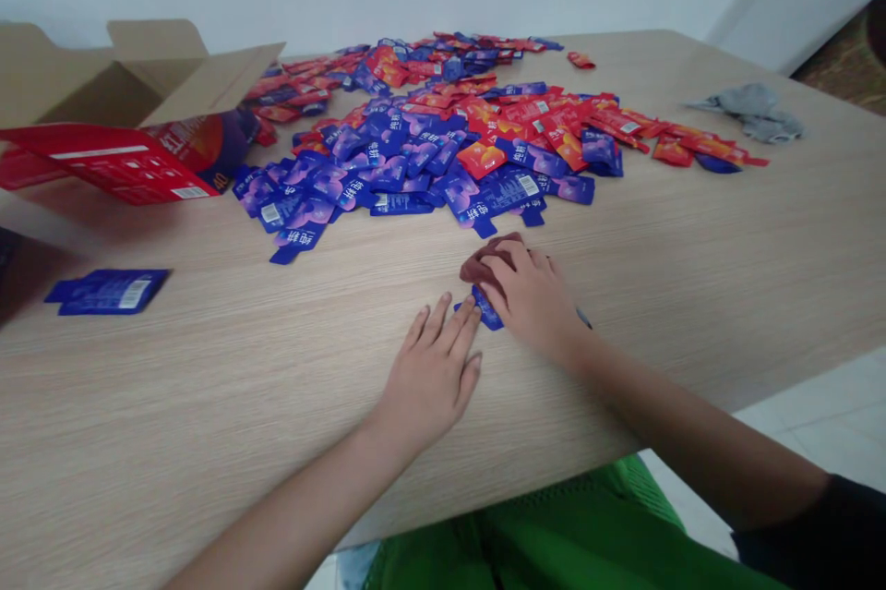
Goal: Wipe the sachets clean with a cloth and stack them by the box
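My right hand (536, 299) is closed on a bunched brown cloth (477, 265) and presses down over a small blue packet (488, 308) on the table. Much of that packet is hidden under the hand. Flat on the wood beside it lies my left hand (433, 368), its fingers stretched out and the fingertips at the packet's left edge. Just beyond both hands spreads a heap of blue sachets (388, 161) printed with purple shapes.
Red sachets (498, 114) are mixed into the heap toward the back. An open cardboard box (138, 170) stands at the left, with a single blue packet (114, 292) in front of it. A grey cloth (754, 110) lies at the right of the wooden table (242, 415).
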Tool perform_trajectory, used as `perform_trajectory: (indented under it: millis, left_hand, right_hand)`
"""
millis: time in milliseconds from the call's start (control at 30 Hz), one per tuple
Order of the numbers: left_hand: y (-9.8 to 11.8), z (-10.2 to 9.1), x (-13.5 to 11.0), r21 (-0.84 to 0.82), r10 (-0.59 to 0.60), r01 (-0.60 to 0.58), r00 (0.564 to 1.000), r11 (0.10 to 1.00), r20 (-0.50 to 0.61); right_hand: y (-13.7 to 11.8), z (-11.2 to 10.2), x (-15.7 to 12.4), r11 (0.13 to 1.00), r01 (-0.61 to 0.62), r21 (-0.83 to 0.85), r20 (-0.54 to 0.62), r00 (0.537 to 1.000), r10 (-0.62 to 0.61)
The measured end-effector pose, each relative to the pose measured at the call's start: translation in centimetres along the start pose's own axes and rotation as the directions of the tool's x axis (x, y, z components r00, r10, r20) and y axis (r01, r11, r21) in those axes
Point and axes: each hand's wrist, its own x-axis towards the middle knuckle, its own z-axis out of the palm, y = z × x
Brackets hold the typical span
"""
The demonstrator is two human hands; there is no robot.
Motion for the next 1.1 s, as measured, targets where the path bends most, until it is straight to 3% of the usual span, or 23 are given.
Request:
perform_trajectory:
  millis: [200,400,500,600,800,933,1100]
  left_hand:
    - [0.1,-0.1,-0.1,0.016,0.002,-0.002,1.0,1.0,0.021]
    - [0.1,0.0,-0.3,0.008,0.001,-0.001,1.0,1.0,0.006]
    - [0.0,0.2,-0.4,-0.007,-0.003,0.003,1.0,1.0,-0.009]
    - [0.0,0.2,-0.4,-0.008,-0.001,0.001,1.0,1.0,-0.024]
    - [0.1,0.2,-0.2,0.007,-0.004,0.004,1.0,1.0,-0.019]
    - [0.0,0.2,-0.2,-0.003,0.0,0.0,1.0,1.0,-0.014]
    - [0.1,0.1,-0.2,-0.014,-0.001,0.0,1.0,1.0,-0.015]
  right_hand:
    - [4.1,0.5,-0.6,0.99,-0.142,0.011,-0.045,0.989,0.142]
    - [7.4,-0.1,-0.3,0.983,-0.183,0.019,-0.004,0.983,0.183]
    - [6.3,-1.3,0.5,0.981,-0.18,0.068,-0.074,0.98,0.185]
    - [3.1,-2.4,1.3,0.987,-0.086,0.134,-0.13,0.986,0.103]
    - [-2.2,-1.2,1.5,0.992,0.103,0.074,0.006,0.995,-0.103]
    - [-2.1,-0.1,1.1,0.993,0.114,-0.008,0.026,0.993,-0.114]
    - [-0.6,0.0,0.9,0.998,0.043,-0.046,-0.001,0.999,-0.043]
